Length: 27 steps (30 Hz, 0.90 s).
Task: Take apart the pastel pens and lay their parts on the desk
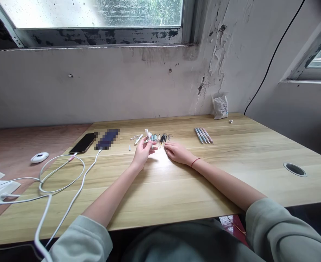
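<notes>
My left hand (142, 153) is closed around a slim white pen barrel (147, 133), which tilts up above the fingers. My right hand (180, 153) lies on the desk with its fingers stretched toward the left, close to a row of dark pen refills (163, 138). Whether its fingertips touch a refill is too small to tell. Between the hands and just behind them are light blue and white pen pieces (155, 137) and small metal bits (170, 137). Left of my left hand lie more white pen parts (139, 139) and a small blue piece (129, 148).
Several assembled pens (204, 135) lie side by side at the right. Two phones, one black (83, 143) and one blurred (107, 139), are at the left with white cables (80, 189). A white packet (220, 107) stands by the wall, and a round grommet (295, 169) sits at far right.
</notes>
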Motion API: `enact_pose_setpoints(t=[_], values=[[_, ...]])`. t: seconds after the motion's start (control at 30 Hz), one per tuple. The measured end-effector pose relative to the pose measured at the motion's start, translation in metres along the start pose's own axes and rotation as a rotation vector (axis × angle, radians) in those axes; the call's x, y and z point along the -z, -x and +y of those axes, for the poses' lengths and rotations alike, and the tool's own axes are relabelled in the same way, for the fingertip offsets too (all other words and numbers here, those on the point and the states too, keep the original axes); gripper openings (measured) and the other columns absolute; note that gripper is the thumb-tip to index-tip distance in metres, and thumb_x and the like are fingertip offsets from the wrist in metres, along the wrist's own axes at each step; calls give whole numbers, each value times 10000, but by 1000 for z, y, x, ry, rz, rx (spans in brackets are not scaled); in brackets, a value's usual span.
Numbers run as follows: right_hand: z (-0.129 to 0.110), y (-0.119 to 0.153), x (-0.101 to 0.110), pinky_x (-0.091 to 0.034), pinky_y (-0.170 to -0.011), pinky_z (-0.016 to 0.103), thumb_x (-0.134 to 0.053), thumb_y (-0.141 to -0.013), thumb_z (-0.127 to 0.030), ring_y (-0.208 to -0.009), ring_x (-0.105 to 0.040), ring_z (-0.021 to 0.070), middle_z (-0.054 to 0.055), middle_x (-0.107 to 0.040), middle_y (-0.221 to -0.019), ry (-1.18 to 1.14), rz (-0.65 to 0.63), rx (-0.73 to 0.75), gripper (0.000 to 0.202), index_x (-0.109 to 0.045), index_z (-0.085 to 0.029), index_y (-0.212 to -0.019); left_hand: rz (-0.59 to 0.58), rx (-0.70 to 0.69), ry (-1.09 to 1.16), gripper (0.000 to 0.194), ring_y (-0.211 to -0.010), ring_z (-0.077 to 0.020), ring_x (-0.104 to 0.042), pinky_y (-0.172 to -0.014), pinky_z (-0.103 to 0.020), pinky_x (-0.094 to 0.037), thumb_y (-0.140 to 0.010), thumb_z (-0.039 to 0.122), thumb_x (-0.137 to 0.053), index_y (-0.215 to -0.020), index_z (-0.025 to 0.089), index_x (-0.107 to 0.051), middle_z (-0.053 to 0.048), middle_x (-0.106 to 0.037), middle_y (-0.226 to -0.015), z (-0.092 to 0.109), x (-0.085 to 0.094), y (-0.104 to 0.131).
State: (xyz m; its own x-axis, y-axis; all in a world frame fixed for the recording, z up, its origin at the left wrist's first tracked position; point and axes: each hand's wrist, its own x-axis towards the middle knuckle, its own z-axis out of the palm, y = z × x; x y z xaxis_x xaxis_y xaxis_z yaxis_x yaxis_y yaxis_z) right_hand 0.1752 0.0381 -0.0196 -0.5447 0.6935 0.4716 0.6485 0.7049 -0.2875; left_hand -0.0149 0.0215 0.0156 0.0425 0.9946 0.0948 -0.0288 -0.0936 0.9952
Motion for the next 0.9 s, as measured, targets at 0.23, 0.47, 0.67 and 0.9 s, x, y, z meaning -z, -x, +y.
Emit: enact_pose_setpoints(t=[0.23,0.47,0.67,0.9], values=[[4,1,2,-385,-994,361,-445,-858,-160,-1181,-492,221,123,-568,-1244,7,-29,31,325,-571,-154,-1158,-23,0,-2,341,-730,-131,-669,-679,-256,-523,-871,343,-517,-1161,175,-457,-91,-638,-1003,-6,1,-2],[-5,2,10,-452,-861,310,-448,-857,-151,-1009,-583,201,103,-631,-1106,-71,-45,16,232,-631,-166,-999,-41,-3,-37,367,-739,-125,-665,-671,-241,-518,-875,361,-509,-1182,170,-444,-91,-635,-1011,-5,0,-1],[-26,32,27,-455,-796,295,-432,-870,-168,-905,-593,189,88,-650,-998,-45,-87,24,215,-629,-169,-954,-47,6,-43,354,-730,-114,-660,-668,-232,-519,-883,338,-492,-1185,160,-443,-93,-631,-1018,-6,-1,0],[-49,58,43,-418,-705,294,-447,-858,-167,-851,-570,214,108,-641,-919,201,-71,-88,171,-617,-171,-846,-75,57,3,337,-740,-138,-670,-719,-285,-531,-870,329,-512,-1150,149,-459,-106,-644,-1011,-6,-4,2]])
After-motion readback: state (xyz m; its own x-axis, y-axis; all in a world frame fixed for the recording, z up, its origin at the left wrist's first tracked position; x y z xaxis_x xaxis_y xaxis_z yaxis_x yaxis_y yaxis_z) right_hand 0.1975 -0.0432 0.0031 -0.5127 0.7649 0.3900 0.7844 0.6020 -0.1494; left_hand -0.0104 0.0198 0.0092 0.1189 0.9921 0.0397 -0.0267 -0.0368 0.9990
